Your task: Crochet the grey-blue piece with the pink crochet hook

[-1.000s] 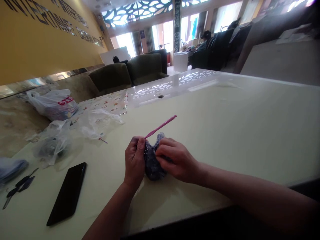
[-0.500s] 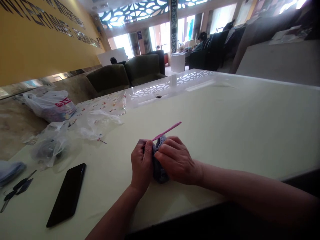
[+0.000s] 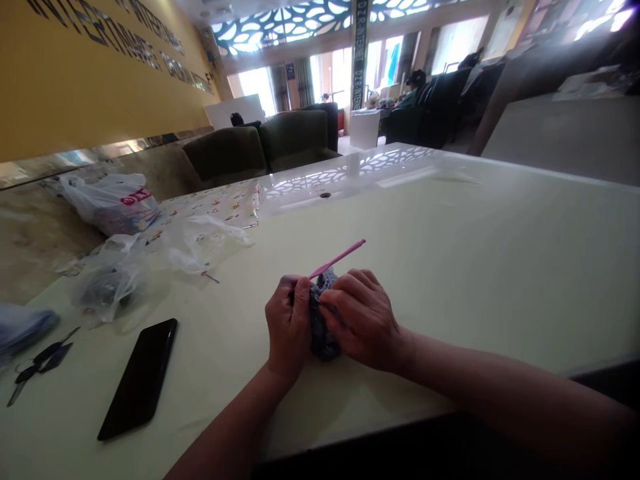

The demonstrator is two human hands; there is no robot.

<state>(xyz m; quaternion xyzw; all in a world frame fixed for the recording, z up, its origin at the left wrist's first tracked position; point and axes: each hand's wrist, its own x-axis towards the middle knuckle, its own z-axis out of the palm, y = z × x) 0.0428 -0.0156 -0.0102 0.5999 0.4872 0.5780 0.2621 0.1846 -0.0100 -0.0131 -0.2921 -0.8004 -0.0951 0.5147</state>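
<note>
A grey-blue crocheted piece (image 3: 325, 343) is between my two hands, just above the near part of the table. My left hand (image 3: 289, 320) is closed around its left side, thumb on top. A pink crochet hook (image 3: 343, 257) sticks out from above the left thumb, slanting up to the right; its lower end is hidden by the hand. My right hand (image 3: 363, 317) pinches at the piece's upper edge with thumb and forefinger. Something thin and pale shows at those fingertips, too small to name.
On the left of the white table (image 3: 450, 267) lie a black phone (image 3: 140, 380), keys (image 3: 43, 363), a crumpled clear plastic bag (image 3: 113, 277) and a small pin-like thing (image 3: 211, 277). A full white carrier bag (image 3: 113, 203) stands farther back. Green chairs (image 3: 295, 137) stand beyond the table.
My right fingertips have drawn back slightly from the crocheted piece's edge, and more of its top shows. The left hand keeps its grip. The whole view has shifted a little.
</note>
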